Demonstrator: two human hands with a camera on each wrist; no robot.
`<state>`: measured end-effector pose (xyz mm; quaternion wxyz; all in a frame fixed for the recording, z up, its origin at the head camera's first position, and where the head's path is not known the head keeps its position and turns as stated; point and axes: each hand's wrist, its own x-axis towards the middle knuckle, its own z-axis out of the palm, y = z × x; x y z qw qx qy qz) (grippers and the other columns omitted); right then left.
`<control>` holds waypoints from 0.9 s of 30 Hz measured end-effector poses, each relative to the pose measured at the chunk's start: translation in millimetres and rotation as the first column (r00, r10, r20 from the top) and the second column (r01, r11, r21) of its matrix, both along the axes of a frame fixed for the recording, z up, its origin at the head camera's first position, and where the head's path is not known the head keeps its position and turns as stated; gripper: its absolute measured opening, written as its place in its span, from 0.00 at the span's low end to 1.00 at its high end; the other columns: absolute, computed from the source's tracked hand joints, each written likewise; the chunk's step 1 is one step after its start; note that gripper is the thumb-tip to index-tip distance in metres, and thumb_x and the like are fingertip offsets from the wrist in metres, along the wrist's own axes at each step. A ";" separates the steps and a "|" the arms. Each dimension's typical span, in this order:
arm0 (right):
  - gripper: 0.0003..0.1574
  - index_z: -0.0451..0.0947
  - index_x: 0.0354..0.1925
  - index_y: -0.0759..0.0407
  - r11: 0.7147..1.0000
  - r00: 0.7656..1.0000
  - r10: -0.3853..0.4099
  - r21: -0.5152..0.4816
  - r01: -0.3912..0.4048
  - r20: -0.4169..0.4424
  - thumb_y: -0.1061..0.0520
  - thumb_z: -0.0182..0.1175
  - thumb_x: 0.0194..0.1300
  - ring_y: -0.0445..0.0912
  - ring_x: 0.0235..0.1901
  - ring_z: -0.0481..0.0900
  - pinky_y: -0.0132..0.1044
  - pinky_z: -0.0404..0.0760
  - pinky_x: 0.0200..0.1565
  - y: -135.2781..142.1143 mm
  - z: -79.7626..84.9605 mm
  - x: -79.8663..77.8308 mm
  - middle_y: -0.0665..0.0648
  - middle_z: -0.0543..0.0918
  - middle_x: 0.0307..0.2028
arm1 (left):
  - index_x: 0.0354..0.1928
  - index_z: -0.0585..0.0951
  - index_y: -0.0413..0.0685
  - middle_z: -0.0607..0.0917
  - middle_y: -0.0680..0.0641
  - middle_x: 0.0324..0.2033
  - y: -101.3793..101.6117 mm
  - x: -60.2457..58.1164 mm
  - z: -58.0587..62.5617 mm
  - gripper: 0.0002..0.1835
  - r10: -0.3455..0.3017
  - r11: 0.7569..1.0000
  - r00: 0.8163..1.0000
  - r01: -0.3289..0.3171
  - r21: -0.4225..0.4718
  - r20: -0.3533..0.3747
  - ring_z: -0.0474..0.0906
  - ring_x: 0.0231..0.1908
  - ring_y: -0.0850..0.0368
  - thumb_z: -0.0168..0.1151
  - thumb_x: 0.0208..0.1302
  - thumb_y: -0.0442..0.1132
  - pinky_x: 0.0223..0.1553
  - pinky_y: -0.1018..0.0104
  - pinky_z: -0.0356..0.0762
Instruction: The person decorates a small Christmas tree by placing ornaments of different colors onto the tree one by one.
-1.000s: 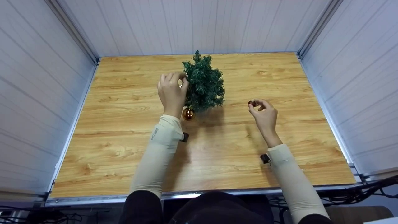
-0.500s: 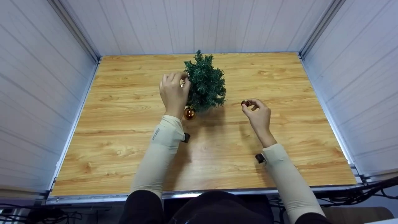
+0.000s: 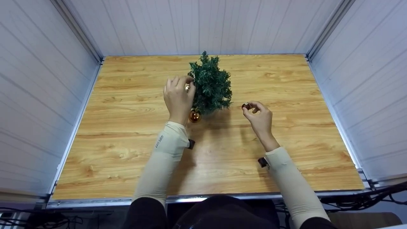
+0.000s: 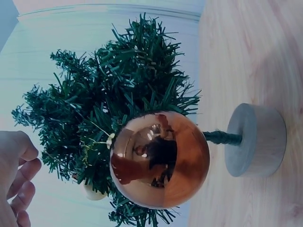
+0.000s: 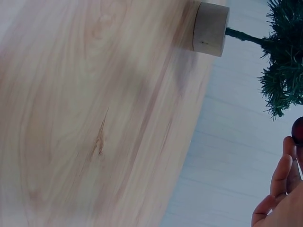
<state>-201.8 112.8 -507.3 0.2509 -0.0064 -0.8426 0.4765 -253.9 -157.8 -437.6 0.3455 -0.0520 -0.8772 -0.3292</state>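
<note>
A small green artificial Christmas tree (image 3: 211,84) with a round pale base (image 4: 258,139) stands mid-table. My left hand (image 3: 178,97) is at its upper left side, thumb and index fingertips right at the branches; I cannot tell whether they pinch anything. A pale gold bauble (image 4: 94,193) shows among the branches, glimpsed between thumb and index in the head view. From the lower left branches hangs a larger shiny copper-gold bauble (image 3: 195,115). To the right of the tree, my right hand (image 3: 261,119) pinches a small dark red bauble (image 3: 245,106) between thumb and index finger.
The wooden tabletop (image 3: 127,152) is enclosed by white panel walls (image 3: 152,28) at the back and both sides. A metal edge (image 3: 105,202) runs along the front. Black cables (image 3: 359,200) lie beyond the front right corner.
My right hand has moved left toward the tree, carrying the dark red bauble. My left hand stays at the tree's left side, with only a slight shift in view.
</note>
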 end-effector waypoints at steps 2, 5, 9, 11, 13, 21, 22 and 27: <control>0.10 0.85 0.38 0.60 1.000 1.000 0.011 -0.006 -0.011 -0.001 0.57 0.70 0.57 0.59 0.30 0.76 0.41 0.71 0.37 -1.4 -0.6 0.8 0.57 0.87 0.32 | 0.39 0.86 0.50 0.87 0.51 0.36 1.2 3.6 -0.2 0.06 -0.003 1.000 1.000 0.003 -0.002 -0.002 0.76 0.37 0.51 0.62 0.63 0.38 0.41 0.58 0.72; 0.10 0.85 0.38 0.60 1.000 1.000 0.021 -0.009 -0.021 0.002 0.57 0.70 0.58 0.60 0.31 0.77 0.36 0.70 0.37 -3.5 -2.0 1.3 0.56 0.87 0.32 | 0.38 0.86 0.50 0.87 0.51 0.35 3.7 9.4 -1.0 0.05 -0.010 1.000 1.000 0.010 0.001 -0.012 0.76 0.37 0.50 0.63 0.63 0.38 0.40 0.57 0.73; 0.12 0.86 0.40 0.59 1.000 0.999 0.028 -0.008 -0.028 0.017 0.56 0.70 0.58 0.58 0.31 0.78 0.37 0.71 0.37 -7.3 -2.7 2.3 0.56 0.87 0.34 | 0.38 0.85 0.50 0.88 0.51 0.36 7.1 15.8 -2.1 0.05 -0.026 1.000 0.999 0.026 0.011 -0.030 0.76 0.36 0.50 0.63 0.63 0.38 0.40 0.57 0.73; 0.12 0.86 0.41 0.60 1.000 0.999 0.029 -0.008 -0.029 0.019 0.57 0.70 0.57 0.57 0.31 0.77 0.38 0.70 0.38 -9.5 -2.6 2.8 0.56 0.87 0.34 | 0.38 0.85 0.51 0.88 0.51 0.37 8.5 18.2 -3.0 0.05 -0.031 0.999 0.999 0.032 0.012 -0.044 0.76 0.36 0.51 0.62 0.63 0.38 0.41 0.58 0.73; 0.12 0.86 0.41 0.60 0.999 0.999 0.033 -0.011 -0.033 0.017 0.57 0.71 0.57 0.56 0.31 0.77 0.41 0.71 0.38 -11.8 -1.9 3.3 0.56 0.87 0.33 | 0.38 0.85 0.51 0.88 0.51 0.37 9.5 19.6 -4.2 0.05 -0.033 0.999 0.998 0.033 0.006 -0.062 0.76 0.36 0.51 0.63 0.62 0.38 0.41 0.57 0.73; 0.13 0.86 0.41 0.60 0.998 0.998 0.060 -0.020 -0.060 -0.002 0.57 0.71 0.57 0.58 0.32 0.77 0.49 0.72 0.40 -22.4 2.7 5.4 0.57 0.87 0.34 | 0.37 0.86 0.51 0.87 0.51 0.35 14.8 23.9 -7.5 0.05 -0.069 0.998 0.992 0.068 -0.011 -0.106 0.77 0.36 0.50 0.62 0.63 0.40 0.42 0.57 0.73; 0.13 0.86 0.41 0.60 0.998 0.998 0.062 -0.014 -0.062 -0.003 0.57 0.71 0.57 0.58 0.32 0.77 0.51 0.73 0.40 -23.4 2.6 5.4 0.57 0.87 0.34 | 0.37 0.86 0.50 0.88 0.51 0.35 16.0 24.6 -8.1 0.05 -0.080 0.997 0.991 0.079 -0.012 -0.109 0.77 0.36 0.51 0.62 0.64 0.40 0.42 0.57 0.73; 0.13 0.86 0.41 0.61 0.997 0.997 0.070 0.012 -0.070 -0.014 0.57 0.71 0.57 0.56 0.31 0.78 0.52 0.74 0.40 -27.5 1.4 5.3 0.57 0.87 0.34 | 0.37 0.85 0.51 0.88 0.52 0.35 23.5 28.2 -11.5 0.05 -0.156 0.987 0.979 0.150 -0.056 -0.132 0.77 0.37 0.52 0.64 0.63 0.41 0.40 0.59 0.72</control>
